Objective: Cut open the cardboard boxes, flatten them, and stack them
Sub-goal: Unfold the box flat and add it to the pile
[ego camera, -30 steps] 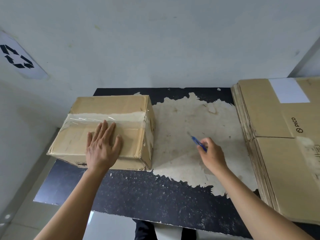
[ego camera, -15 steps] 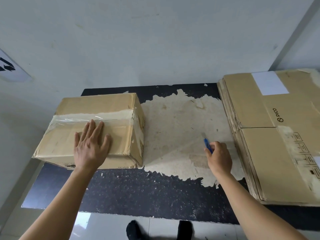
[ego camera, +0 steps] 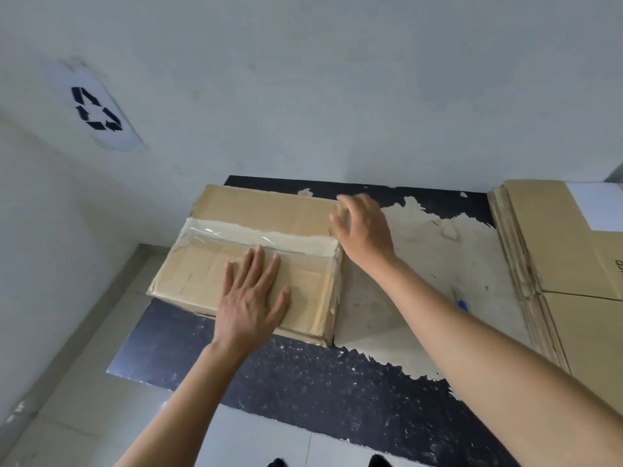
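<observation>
A sealed cardboard box [ego camera: 269,217] with clear tape along its top seam lies on the left part of the black mat [ego camera: 303,375]. My left hand [ego camera: 251,296] rests flat on the box's near top panel, fingers straight. My right hand [ego camera: 362,227] is at the box's far right top corner, fingers loosely spread over the edge, holding nothing. A blue cutter [ego camera: 461,301] lies on the mat to the right, partly hidden behind my right forearm. A stack of flattened boxes [ego camera: 553,257] sits at the right.
The mat has a large worn pale patch [ego camera: 421,264] between the box and the stack. A white wall [ego camera: 303,79] stands right behind the mat, with a recycling sign [ego camera: 96,109] at the left. Tiled floor [ego camera: 84,382] shows to the left and front.
My right hand has put the blue cutter down on the mat and moved left to the box's far right corner. My left hand stays flat on the box.
</observation>
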